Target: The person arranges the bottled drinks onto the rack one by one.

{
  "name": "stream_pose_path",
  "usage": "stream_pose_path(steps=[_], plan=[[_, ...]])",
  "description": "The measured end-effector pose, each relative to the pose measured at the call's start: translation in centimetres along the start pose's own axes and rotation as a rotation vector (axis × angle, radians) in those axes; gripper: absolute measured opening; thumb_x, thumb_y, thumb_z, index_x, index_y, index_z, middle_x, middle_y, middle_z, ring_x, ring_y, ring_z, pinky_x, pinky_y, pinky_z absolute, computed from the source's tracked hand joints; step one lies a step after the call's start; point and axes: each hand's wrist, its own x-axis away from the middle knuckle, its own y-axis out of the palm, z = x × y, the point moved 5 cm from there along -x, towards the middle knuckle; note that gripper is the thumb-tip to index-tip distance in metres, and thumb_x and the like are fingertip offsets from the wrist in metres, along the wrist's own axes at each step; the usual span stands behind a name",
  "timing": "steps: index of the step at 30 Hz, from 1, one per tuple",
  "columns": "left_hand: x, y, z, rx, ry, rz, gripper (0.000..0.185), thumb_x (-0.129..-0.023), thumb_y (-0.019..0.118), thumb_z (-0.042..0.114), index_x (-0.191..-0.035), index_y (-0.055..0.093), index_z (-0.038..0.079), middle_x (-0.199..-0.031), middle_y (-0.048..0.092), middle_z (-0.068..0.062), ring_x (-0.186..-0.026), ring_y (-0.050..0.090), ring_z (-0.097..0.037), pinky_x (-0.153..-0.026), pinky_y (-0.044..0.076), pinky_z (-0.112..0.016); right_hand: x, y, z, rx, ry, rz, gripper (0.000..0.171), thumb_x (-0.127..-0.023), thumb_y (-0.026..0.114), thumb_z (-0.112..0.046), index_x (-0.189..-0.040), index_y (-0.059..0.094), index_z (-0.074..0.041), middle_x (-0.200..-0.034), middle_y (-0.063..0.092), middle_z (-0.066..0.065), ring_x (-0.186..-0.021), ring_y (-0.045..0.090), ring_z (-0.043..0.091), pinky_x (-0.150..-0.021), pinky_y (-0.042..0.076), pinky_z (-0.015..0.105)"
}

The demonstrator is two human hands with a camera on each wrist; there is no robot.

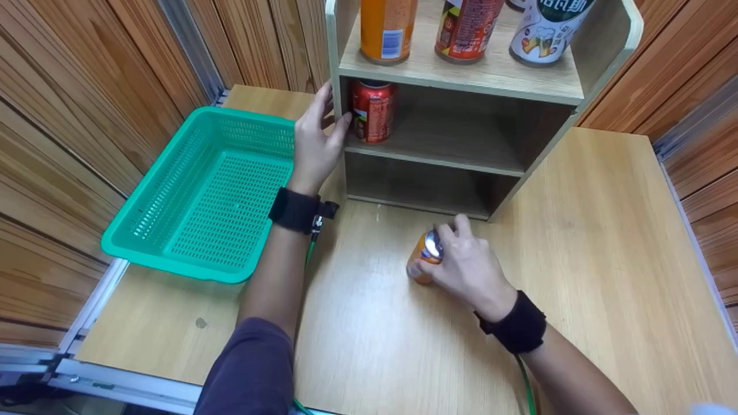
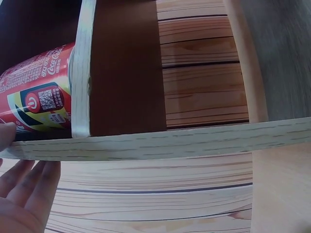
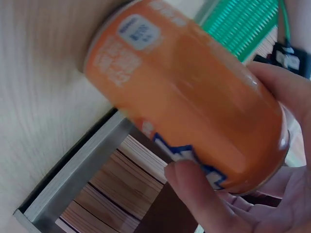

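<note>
My right hand grips an orange soda can near its top, thumb on one side and fingers on the other. The can is at the tabletop in front of the shelf; whether its base touches the wood I cannot tell. My left hand grips the left side panel of the small wooden shelf, with the thumb at the front edge and the fingers along the outside. Just inside that panel, a red Coca-Cola can stands on the middle level, also visible as a red can in the left wrist view.
On the top level stand an orange can, a red can and a white can, with part of another behind. A green plastic basket sits left of my left arm. Wood-patterned walls enclose the table.
</note>
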Motion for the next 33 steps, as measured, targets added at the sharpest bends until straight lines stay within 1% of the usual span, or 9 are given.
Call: stream_pose_path(steps=[4, 9, 12, 14, 18, 21, 24, 29, 33], plan=[[0.0, -0.3, 0.7, 0.004, 0.006, 0.003, 0.047, -0.081, 0.061, -0.001, -0.125, 0.045, -0.006, -0.115, 0.056, -0.018, -0.102, 0.056, -0.020, -0.080, 0.049, -0.033, -0.1, 2.6, 5.1, -0.072, -0.050, -0.037, 0.067, -0.062, 0.078, -0.036, -0.115, 0.056, -0.002, -0.103, 0.043, 0.013, -0.072, 0.060, 0.033, -0.055, 0.053, 0.037], [0.0, -0.2, 0.7, 0.015, 0.008, 0.004, 0.047, -0.081, 0.061, -0.002, -0.125, 0.045, -0.006, -0.116, 0.055, -0.018, -0.102, 0.056, -0.021, -0.080, 0.048, -0.031, -1.8, -0.4, 6.0, -0.140, -0.065, -0.001, 0.066, -0.062, 0.080, -0.025, -0.123, 0.056, -0.024, -0.111, 0.041, 0.010, -0.093, 0.052, 0.026, -0.069, 0.052, 0.037], [0.0, 0.0, 0.6, 0.020, 0.013, 0.002, 0.047, -0.081, 0.061, -0.002, -0.125, 0.044, -0.007, -0.116, 0.055, -0.018, -0.102, 0.056, -0.021, -0.079, 0.049, -0.031, -3.0, -2.9, 6.3, -0.227, -0.069, 0.063, 0.071, -0.061, 0.082, -0.014, -0.125, 0.053, -0.028, -0.111, 0.041, 0.010, -0.099, 0.046, 0.022, -0.073, 0.050, 0.032], [0.0, 0.1, 0.6, 0.021, 0.015, -0.002, 0.047, -0.081, 0.061, -0.002, -0.125, 0.044, -0.007, -0.116, 0.055, -0.018, -0.102, 0.056, -0.021, -0.079, 0.049, -0.030, -3.6, -4.4, 6.4, -0.310, -0.061, 0.135, 0.075, -0.060, 0.081, -0.006, -0.127, 0.051, -0.026, -0.112, 0.043, 0.010, -0.100, 0.046, 0.020, -0.076, 0.047, 0.027], [0.1, 0.1, 0.4, 0.015, 0.009, -0.004, 0.047, -0.081, 0.060, -0.002, -0.125, 0.044, -0.008, -0.117, 0.055, -0.018, -0.102, 0.055, -0.019, -0.080, 0.049, -0.031, -4.8, -6.7, 6.3, -0.502, -0.020, 0.281, 0.083, -0.060, 0.078, 0.004, -0.133, 0.042, -0.011, -0.115, 0.047, 0.013, -0.103, 0.047, 0.021, -0.086, 0.041, 0.027], [0.2, 0.1, 0.3, 0.009, 0.001, 0.000, 0.047, -0.081, 0.060, -0.002, -0.125, 0.044, -0.008, -0.117, 0.054, -0.018, -0.103, 0.055, -0.018, -0.080, 0.048, -0.031, -5.5, -7.0, 6.6, -0.673, 0.076, 0.339, 0.081, -0.062, 0.076, 0.007, -0.132, 0.037, -0.002, -0.118, 0.046, 0.014, -0.108, 0.047, 0.021, -0.092, 0.038, 0.029], [0.3, 0.0, 0.2, 0.010, -0.009, 0.002, 0.048, -0.082, 0.060, -0.002, -0.126, 0.043, -0.007, -0.118, 0.054, -0.017, -0.103, 0.055, -0.017, -0.080, 0.048, -0.031, -6.0, -6.3, 7.5, -0.831, 0.170, 0.397, 0.074, -0.063, 0.075, 0.007, -0.127, 0.039, -0.001, -0.119, 0.047, 0.012, -0.111, 0.046, 0.021, -0.095, 0.037, 0.031], [0.3, 0.0, 0.3, 0.016, -0.012, 0.004, 0.047, -0.082, 0.060, -0.002, -0.126, 0.044, -0.007, -0.117, 0.055, -0.018, -0.102, 0.055, -0.021, -0.080, 0.049, -0.035, -6.7, -5.1, 8.7, -0.956, 0.097, 0.520, 0.063, -0.065, 0.073, 0.010, -0.121, 0.047, 0.004, -0.119, 0.051, 0.016, -0.106, 0.048, 0.028, -0.094, 0.038, 0.036], [0.2, -0.1, 0.4, 0.016, 0.013, 0.014, 0.047, -0.081, 0.060, -0.002, -0.125, 0.044, -0.008, -0.116, 0.055, -0.019, -0.101, 0.056, -0.023, -0.079, 0.049, -0.034, -7.3, -4.3, 9.5, -1.009, 0.084, 0.576, 0.062, -0.069, 0.071, 0.008, -0.126, 0.045, 0.004, -0.120, 0.051, 0.016, -0.107, 0.048, 0.029, -0.095, 0.037, 0.036]])
